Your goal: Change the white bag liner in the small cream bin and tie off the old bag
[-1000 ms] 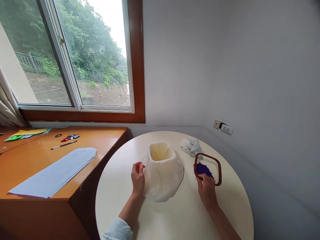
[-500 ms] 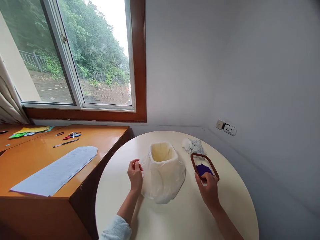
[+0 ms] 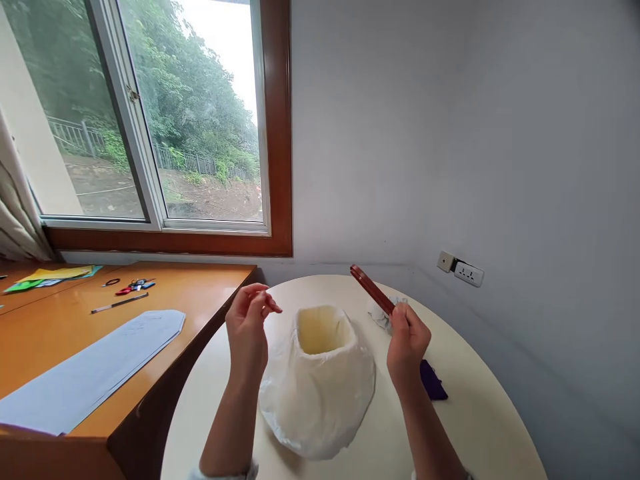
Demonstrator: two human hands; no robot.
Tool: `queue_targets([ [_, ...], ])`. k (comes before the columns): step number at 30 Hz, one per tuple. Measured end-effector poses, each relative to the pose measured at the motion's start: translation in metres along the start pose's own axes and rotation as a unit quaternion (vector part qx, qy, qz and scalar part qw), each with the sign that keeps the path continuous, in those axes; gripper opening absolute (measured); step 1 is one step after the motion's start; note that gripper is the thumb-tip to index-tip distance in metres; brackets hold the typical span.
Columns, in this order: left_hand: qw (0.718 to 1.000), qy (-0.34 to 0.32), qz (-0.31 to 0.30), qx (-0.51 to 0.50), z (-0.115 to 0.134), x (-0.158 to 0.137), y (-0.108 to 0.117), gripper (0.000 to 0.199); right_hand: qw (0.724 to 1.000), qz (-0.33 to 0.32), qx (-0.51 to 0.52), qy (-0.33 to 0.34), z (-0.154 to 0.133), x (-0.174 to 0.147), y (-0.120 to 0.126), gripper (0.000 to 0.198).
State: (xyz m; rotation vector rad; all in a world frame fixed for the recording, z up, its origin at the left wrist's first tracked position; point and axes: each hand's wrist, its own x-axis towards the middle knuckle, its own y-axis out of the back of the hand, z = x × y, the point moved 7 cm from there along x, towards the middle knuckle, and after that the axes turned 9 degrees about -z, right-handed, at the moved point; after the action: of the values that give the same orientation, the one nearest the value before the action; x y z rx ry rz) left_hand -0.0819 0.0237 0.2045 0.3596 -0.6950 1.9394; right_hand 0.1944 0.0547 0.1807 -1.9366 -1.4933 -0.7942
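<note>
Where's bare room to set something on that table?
The round cream table is bare between its right edge and the purple scrap, plus a strip between the white plastic-covered container and right arm. Crowded: around the right hand, gripping a reddish-brown rounded frame, and the crumpled whitish plastic.

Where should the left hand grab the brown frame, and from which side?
Probably the raised upper end of the brown frame, coming from the left. The frame shows nearly edge-on and slants up toward the left hand's side; the right hand grips its lower part, so the upper end is free. Its slim rim should suit a pinch.
</note>
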Motion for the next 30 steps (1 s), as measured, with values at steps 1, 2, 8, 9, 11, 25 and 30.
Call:
queue_targets([
  [1, 0.999, 0.001, -0.025, 0.045, 0.003, -0.003, -0.005, 0.010, 1.000, -0.007, 0.009, 0.000, 0.000, 0.001, -0.003, 0.038],
  [2, 0.995, -0.001, -0.053, 0.088, 0.005, -0.005, -0.010, 0.013, 1.000, -0.014, 0.018, -0.002, 0.000, 0.002, -0.006, 0.037],
  [8, 0.955, 0.014, -0.186, 0.232, -0.001, -0.007, -0.028, 0.039, 0.984, -0.034, 0.160, -0.074, 0.010, 0.010, -0.009, 0.035],
  [9, 0.949, 0.016, -0.192, 0.249, -0.003, -0.007, -0.029, 0.041, 0.978, -0.036, 0.186, -0.089, 0.012, 0.010, -0.010, 0.036],
  [11, 0.940, 0.015, -0.206, 0.272, -0.007, -0.009, -0.031, 0.044, 0.970, -0.046, 0.213, -0.107, 0.016, 0.011, -0.012, 0.037],
  [25, 0.894, 0.111, -0.335, 0.277, -0.020, -0.029, -0.053, 0.041, 0.968, -0.120, 0.209, -0.071, 0.027, 0.000, -0.041, 0.037],
  [30, 0.873, 0.129, -0.371, 0.290, -0.020, -0.033, -0.057, 0.036, 0.963, -0.161, 0.199, -0.080, 0.030, -0.002, -0.050, 0.031],
])
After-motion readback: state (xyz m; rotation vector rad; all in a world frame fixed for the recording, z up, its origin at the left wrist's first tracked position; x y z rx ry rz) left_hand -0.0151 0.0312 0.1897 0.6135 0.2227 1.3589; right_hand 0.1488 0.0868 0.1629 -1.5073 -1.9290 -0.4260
